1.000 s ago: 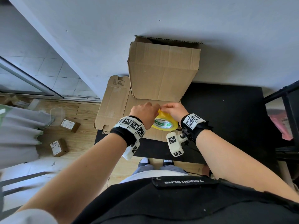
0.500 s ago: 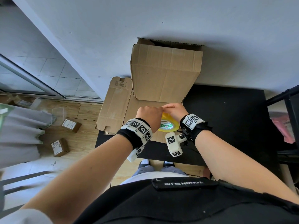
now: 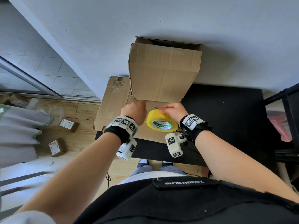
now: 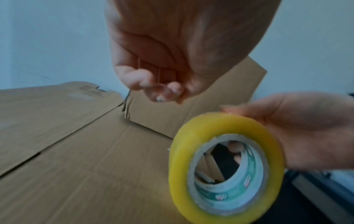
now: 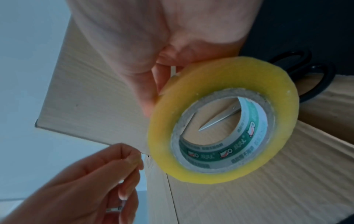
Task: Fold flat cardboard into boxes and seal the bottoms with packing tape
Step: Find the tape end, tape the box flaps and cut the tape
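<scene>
A yellow tape roll (image 3: 161, 122) with a green-printed core is held on edge above the cardboard (image 3: 163, 73); my right hand (image 3: 171, 110) grips its rim (image 5: 224, 121), with fingertips showing inside the core (image 4: 234, 149). My left hand (image 3: 134, 111) is just left of the roll with curled fingers, and thumb and fingers (image 4: 162, 94) pinch what looks like the clear free end of the tape. The cardboard lies flat on the black table (image 3: 226, 118), with one large panel standing up against the wall.
Black-handled scissors (image 5: 306, 75) lie on the cardboard behind the roll. The cardboard's left panel (image 3: 111, 104) overhangs the table's left edge. Small boxes (image 3: 68, 125) sit on the wooden floor at left. A black rack (image 3: 288, 110) stands at right.
My left hand has drawn away to the left from the roll, where both hands were close together. The roll now shows more fully in my right hand.
</scene>
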A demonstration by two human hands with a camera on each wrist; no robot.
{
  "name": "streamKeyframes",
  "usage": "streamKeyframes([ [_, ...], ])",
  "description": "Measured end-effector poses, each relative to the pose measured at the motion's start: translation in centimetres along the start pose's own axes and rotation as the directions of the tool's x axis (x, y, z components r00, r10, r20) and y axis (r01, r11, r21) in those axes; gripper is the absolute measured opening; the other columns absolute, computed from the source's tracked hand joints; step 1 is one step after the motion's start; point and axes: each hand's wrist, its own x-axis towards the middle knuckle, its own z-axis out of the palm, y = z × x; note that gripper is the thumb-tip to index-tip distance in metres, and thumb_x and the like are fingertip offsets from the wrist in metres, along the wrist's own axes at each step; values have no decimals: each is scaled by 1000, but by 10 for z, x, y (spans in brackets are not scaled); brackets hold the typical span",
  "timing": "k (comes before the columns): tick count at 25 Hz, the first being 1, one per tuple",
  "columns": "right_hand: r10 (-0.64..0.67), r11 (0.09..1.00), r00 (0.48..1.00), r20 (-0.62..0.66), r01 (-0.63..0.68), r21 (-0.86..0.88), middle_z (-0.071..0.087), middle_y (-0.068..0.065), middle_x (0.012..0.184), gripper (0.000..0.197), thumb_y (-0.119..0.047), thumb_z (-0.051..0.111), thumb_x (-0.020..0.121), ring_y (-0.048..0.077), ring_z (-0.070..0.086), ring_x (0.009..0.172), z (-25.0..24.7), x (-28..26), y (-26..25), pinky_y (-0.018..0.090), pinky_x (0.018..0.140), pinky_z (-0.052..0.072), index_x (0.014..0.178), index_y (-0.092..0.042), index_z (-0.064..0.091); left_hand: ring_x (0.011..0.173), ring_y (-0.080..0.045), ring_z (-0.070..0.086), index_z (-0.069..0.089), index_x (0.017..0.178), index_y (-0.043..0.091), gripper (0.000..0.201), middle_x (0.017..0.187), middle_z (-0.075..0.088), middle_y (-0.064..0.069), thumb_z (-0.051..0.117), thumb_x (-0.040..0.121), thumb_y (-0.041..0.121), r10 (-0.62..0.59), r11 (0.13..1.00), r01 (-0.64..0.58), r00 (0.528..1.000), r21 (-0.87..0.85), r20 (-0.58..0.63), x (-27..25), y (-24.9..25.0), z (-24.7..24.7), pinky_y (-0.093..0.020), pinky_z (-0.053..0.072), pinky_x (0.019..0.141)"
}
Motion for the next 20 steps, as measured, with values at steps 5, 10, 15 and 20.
streamKeyframes([
  [5,-28,999,999,-31,27,-30,66,-1,82,8,-24,70,88,17,60,87,2,4,-3,35,90,50,87,-16,72,83,-32,62,47,104,20,33,96,65,-5,33,101,50,165,985,-164,986,-46,27,-3,9,12,-37,47,69],
  [10,-36,999,999,-13,36,-31,65,-2,82,9,-23,69,89,16,60,86,0,4,-3,32,87,50,91,-14,72,83,-33,61,43,107,18,25,100,63,-4,32,104,40,260,964,-257,965,68,-36,-7,14,15,-34,37,63],
  [15,-56,997,998,-5,56,-53,65,1,89,10,-23,69,89,13,57,86,-1,5,-4,24,81,44,92,-13,71,83,-32,63,44,116,19,24,99,63,-2,30,105,35,291,932,-283,957,225,-5,-7,18,9,-34,36,62],
  [20,-55,996,998,20,56,-71,67,2,93,13,-24,69,89,13,57,88,0,8,-1,19,71,43,92,-11,73,89,-31,65,45,126,20,25,100,67,-5,37,103,23,279,899,-284,958,332,63,-6,23,0,-34,37,65],
])
